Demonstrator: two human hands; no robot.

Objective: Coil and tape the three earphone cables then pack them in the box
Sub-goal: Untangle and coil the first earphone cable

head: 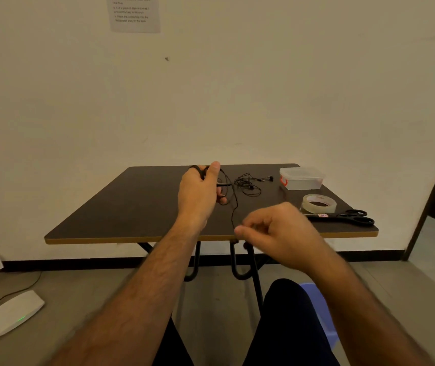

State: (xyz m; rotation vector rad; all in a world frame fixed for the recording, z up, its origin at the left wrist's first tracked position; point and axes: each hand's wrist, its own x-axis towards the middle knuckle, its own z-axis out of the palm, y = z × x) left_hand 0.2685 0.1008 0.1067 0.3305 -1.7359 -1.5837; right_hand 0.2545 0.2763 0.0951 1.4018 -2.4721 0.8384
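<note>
Wall [264, 88]: plain cream, faintly scuffed, one small dark mark near centre. Printed paper sheet [134, 13] fixed at the top, text too blurred to read. Black skirting strip [79, 264] along the base.
Desk [131, 207]: dark brown top, light wood edge band, black metal legs [258, 281] with curved tubing beneath.
Floor [92, 299]: grey, matte.
White flat device [13, 313] on floor at left, green light lit, cables trailing toward the wall.
Dark door frame [433, 196] at right edge.
Lighting: warm, even, indoor.
</note>
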